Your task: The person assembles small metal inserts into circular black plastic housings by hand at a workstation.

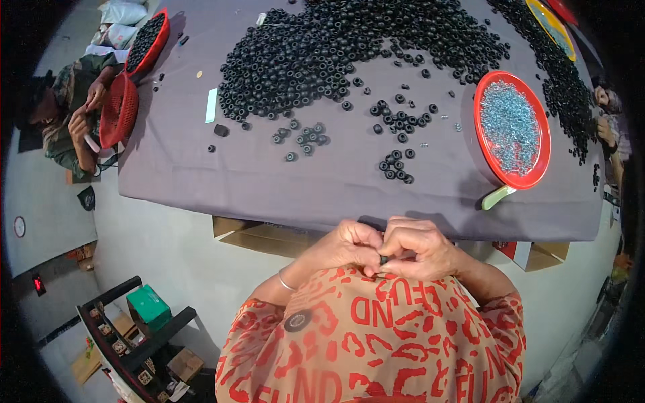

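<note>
Close to my body, at the table's near edge, my left hand [357,247] and my right hand [421,250] meet with their fingertips pinched together. Between them is a small dark part [383,260], mostly covered by the fingers, so its exact shape cannot be made out. Beyond my hands, small groups of black ring-shaped parts [396,166] lie on the grey cloth. A large heap of the same black rings [302,74] spreads over the far middle of the table. Right of my hands, a red plate [480,127] carries many tiny shiny metal pieces [508,124].
A pale green handle [498,197] sticks out by the red plate. At far left, a person [74,114] works beside red baskets [119,111]. Another person's hand [607,131] shows at far right. Cardboard boxes [269,240] stand under the table edge; a black rack [134,349] is lower left.
</note>
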`<state>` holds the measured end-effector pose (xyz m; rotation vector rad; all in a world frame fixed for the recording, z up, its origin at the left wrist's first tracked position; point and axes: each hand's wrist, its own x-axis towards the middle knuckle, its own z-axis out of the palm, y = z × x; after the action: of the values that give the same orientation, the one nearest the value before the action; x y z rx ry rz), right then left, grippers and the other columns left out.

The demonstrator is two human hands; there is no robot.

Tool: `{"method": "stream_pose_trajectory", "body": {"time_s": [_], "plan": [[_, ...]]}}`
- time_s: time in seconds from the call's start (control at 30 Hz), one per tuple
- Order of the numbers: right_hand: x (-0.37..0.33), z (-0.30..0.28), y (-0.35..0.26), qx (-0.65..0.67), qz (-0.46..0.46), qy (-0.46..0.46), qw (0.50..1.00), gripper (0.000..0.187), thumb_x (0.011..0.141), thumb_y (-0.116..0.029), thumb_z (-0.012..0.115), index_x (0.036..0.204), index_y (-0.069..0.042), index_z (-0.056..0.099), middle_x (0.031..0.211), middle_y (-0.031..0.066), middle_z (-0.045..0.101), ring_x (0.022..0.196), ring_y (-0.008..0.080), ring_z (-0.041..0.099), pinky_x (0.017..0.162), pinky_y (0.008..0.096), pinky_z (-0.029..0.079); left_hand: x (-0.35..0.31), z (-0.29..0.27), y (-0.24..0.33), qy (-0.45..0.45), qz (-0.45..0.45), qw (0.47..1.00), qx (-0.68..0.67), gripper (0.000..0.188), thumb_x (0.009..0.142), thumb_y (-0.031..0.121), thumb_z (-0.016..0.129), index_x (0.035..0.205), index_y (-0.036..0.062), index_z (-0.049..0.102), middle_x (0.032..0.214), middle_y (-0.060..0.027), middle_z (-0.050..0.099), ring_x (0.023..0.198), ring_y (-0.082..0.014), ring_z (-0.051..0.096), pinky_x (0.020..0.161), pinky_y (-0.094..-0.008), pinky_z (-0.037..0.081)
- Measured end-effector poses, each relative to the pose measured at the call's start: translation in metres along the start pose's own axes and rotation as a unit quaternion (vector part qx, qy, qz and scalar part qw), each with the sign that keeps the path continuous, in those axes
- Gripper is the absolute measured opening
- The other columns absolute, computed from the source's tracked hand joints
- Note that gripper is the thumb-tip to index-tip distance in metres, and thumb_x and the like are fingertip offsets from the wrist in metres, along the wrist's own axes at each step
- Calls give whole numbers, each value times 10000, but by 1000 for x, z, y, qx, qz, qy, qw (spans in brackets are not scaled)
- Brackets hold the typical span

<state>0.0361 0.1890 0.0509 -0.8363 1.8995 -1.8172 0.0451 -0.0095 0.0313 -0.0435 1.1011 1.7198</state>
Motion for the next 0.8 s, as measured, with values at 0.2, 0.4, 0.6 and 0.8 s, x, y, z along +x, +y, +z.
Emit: {"method": "stream_pose_trajectory", "body": {"time_s": [0.2,0.4,0.6,0.8], "plan": [[10,3,11,-9,-59,-18,998,169,670,-4,690,734,-19,534,695,67,540,603,179,522,524,299,398,-2,-3,-4,5,10,997,-71,134,697,-74,567,811,-58,635,655,-102,625,522,-119,590,449,-206,459],[15,-31,32,-126,-7,221,967,182,714,29,630,889,-7,593,757,40,533,664,114,521,587,241,428,-10,-39,11,366,275,885,84,75,789,8,624,858,-18,608,672,-44,599,543,-79,526,504,-218,441],[20,-63,66,-378,23,292,878,173,730,43,600,895,-10,586,788,90,533,687,195,538,622,298,441,-4,-79,41,525,309,619,495,105,731,58,678,814,15,629,656,-44,557,588,-131,515,536,-278,416],[17,-63,73,-440,3,291,850,147,719,51,599,851,-3,563,814,117,541,699,261,548,627,333,445,11,-80,51,538,330,502,591,182,679,71,707,835,35,621,740,-76,556,712,-218,513,649,-336,401]]}}
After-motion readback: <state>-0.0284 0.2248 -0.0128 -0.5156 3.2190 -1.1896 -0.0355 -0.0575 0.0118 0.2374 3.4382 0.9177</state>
